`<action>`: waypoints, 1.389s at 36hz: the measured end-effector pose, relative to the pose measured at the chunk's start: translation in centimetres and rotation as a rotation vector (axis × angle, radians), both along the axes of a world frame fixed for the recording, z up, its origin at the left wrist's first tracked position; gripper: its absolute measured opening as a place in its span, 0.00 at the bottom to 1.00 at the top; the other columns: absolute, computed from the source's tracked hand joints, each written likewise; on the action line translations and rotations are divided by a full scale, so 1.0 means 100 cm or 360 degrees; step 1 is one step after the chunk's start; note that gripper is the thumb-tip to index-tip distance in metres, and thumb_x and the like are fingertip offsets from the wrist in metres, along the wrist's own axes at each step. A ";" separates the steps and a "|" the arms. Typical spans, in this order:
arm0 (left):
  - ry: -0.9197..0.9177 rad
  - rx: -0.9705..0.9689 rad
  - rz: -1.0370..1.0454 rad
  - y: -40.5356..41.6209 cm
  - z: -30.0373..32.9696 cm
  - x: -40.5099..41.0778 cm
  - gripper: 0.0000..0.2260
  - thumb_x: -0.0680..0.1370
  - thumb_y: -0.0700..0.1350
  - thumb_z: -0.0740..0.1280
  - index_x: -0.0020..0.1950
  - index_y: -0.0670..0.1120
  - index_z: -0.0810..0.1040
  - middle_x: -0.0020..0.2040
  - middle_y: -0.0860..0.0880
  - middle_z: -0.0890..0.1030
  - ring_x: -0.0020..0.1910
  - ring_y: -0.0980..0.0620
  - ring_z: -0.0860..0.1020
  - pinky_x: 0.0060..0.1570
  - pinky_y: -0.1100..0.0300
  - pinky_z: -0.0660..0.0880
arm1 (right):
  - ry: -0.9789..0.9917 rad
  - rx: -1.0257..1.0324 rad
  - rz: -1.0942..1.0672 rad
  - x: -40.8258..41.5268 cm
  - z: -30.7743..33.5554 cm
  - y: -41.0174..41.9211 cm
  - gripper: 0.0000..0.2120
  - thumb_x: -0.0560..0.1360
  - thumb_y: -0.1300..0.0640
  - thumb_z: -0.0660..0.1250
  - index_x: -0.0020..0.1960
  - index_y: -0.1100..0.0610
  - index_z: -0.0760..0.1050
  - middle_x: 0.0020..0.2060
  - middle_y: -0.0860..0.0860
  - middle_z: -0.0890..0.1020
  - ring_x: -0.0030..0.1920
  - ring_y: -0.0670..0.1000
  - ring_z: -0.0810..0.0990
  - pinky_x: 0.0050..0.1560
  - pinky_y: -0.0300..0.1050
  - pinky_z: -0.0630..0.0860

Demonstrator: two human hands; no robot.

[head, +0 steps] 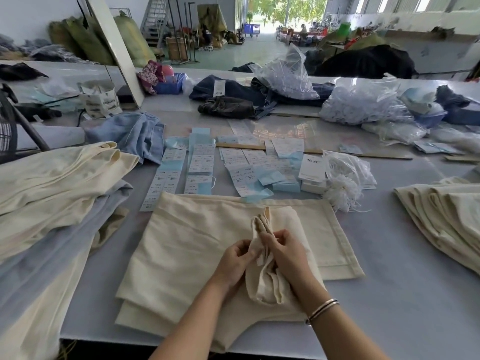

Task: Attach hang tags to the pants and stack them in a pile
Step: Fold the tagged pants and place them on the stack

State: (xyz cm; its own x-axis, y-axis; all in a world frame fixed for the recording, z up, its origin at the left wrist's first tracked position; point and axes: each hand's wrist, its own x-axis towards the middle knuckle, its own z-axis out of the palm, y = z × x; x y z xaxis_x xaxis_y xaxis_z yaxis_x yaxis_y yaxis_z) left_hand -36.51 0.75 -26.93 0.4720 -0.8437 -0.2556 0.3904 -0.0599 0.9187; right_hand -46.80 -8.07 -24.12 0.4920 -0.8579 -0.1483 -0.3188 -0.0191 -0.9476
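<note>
A cream pair of pants (181, 245) lies folded flat on the grey table in front of me. Part of its fabric is bunched up into a raised fold (262, 224) at the middle. My left hand (237, 258) pinches this fold from the left. My right hand (283, 253) grips it from the right, a bracelet on that wrist. Rows of white and light-blue hang tags (200, 162) lie beyond the pants. A bundle of white tag strings (342, 193) sits at the right of them.
A heap of cream and pale-blue pants (52, 183) fills the left side. A fanned pile of cream pants (446, 209) lies at the right edge. Clear bags of strings (363, 102), dark jeans (233, 100) and a wooden ruler (363, 154) lie farther back.
</note>
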 end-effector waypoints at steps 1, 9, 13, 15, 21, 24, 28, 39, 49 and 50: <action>-0.0007 0.0017 0.0023 0.000 0.000 0.000 0.08 0.75 0.43 0.71 0.50 0.41 0.82 0.49 0.38 0.83 0.48 0.42 0.81 0.54 0.44 0.76 | 0.0039 -0.0033 -0.0019 0.001 0.000 -0.001 0.13 0.73 0.43 0.68 0.43 0.53 0.77 0.33 0.49 0.82 0.33 0.44 0.80 0.29 0.33 0.72; 0.0209 0.0013 0.0063 0.001 0.002 0.002 0.05 0.76 0.37 0.67 0.43 0.37 0.81 0.41 0.37 0.81 0.39 0.44 0.79 0.40 0.55 0.76 | -0.0230 0.0319 0.0045 -0.016 0.006 -0.025 0.11 0.78 0.59 0.65 0.40 0.61 0.78 0.26 0.49 0.80 0.27 0.44 0.76 0.29 0.36 0.72; 0.0305 -0.0047 -0.0001 0.002 0.001 0.004 0.07 0.75 0.35 0.66 0.38 0.39 0.81 0.35 0.42 0.81 0.32 0.50 0.79 0.32 0.61 0.77 | -0.0387 0.0580 0.0092 -0.025 0.007 -0.034 0.10 0.77 0.58 0.65 0.43 0.64 0.79 0.31 0.55 0.80 0.28 0.47 0.78 0.29 0.36 0.75; 0.0359 -0.0089 -0.0064 0.002 0.001 0.003 0.04 0.72 0.36 0.67 0.42 0.37 0.81 0.37 0.41 0.82 0.33 0.50 0.81 0.33 0.61 0.78 | -0.0405 0.0625 0.0128 -0.029 0.006 -0.037 0.11 0.77 0.57 0.65 0.44 0.63 0.80 0.33 0.55 0.82 0.31 0.48 0.79 0.32 0.37 0.76; 0.0541 -0.0179 -0.0224 0.005 0.001 0.007 0.08 0.71 0.38 0.67 0.44 0.38 0.85 0.41 0.40 0.84 0.38 0.49 0.83 0.39 0.59 0.80 | -0.0352 0.0643 0.0220 -0.035 0.009 -0.041 0.11 0.77 0.55 0.64 0.46 0.61 0.82 0.36 0.53 0.85 0.36 0.47 0.83 0.36 0.38 0.78; 0.0586 -0.0176 -0.0231 0.005 0.002 0.006 0.08 0.71 0.37 0.66 0.42 0.38 0.85 0.40 0.40 0.84 0.37 0.49 0.84 0.38 0.59 0.81 | -0.0356 0.0671 0.0259 -0.035 0.011 -0.042 0.11 0.79 0.56 0.62 0.46 0.62 0.81 0.35 0.52 0.85 0.35 0.46 0.83 0.35 0.36 0.78; 0.0643 -0.0172 -0.0217 0.005 0.005 0.006 0.08 0.72 0.36 0.65 0.44 0.36 0.84 0.40 0.40 0.84 0.37 0.49 0.84 0.38 0.59 0.81 | -0.0367 0.0676 0.0280 -0.037 0.012 -0.043 0.12 0.80 0.58 0.61 0.44 0.61 0.80 0.32 0.50 0.84 0.32 0.44 0.83 0.31 0.33 0.76; 0.0707 -0.0193 -0.0235 0.005 0.005 0.006 0.09 0.72 0.36 0.65 0.48 0.35 0.83 0.42 0.39 0.84 0.39 0.48 0.84 0.40 0.57 0.81 | -0.0358 0.0647 0.0257 -0.036 0.009 -0.043 0.12 0.79 0.57 0.62 0.42 0.61 0.80 0.32 0.51 0.84 0.31 0.45 0.82 0.32 0.35 0.77; -0.0461 0.0135 -0.0485 -0.011 0.013 0.011 0.10 0.81 0.35 0.61 0.57 0.44 0.78 0.53 0.44 0.79 0.48 0.54 0.80 0.50 0.65 0.78 | 0.0003 0.0175 -0.0267 -0.143 0.019 -0.126 0.11 0.80 0.58 0.60 0.56 0.60 0.78 0.43 0.50 0.84 0.44 0.46 0.82 0.58 0.52 0.74; -0.0784 0.0106 -0.0427 -0.017 0.013 0.012 0.10 0.80 0.35 0.62 0.56 0.45 0.79 0.54 0.45 0.78 0.50 0.54 0.79 0.52 0.66 0.76 | 0.0120 0.0153 -0.0254 -0.157 0.018 -0.136 0.12 0.81 0.58 0.59 0.58 0.62 0.77 0.45 0.52 0.84 0.45 0.49 0.82 0.57 0.54 0.76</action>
State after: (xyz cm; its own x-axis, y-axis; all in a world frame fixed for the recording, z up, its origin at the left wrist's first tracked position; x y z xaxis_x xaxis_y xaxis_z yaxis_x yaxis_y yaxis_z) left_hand -35.27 -0.90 -25.67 0.3200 -0.9402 -0.1165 -0.1205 -0.1623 0.9793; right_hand -62.49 -21.64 -22.36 0.3352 -0.9042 -0.2645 -0.3810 0.1266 -0.9159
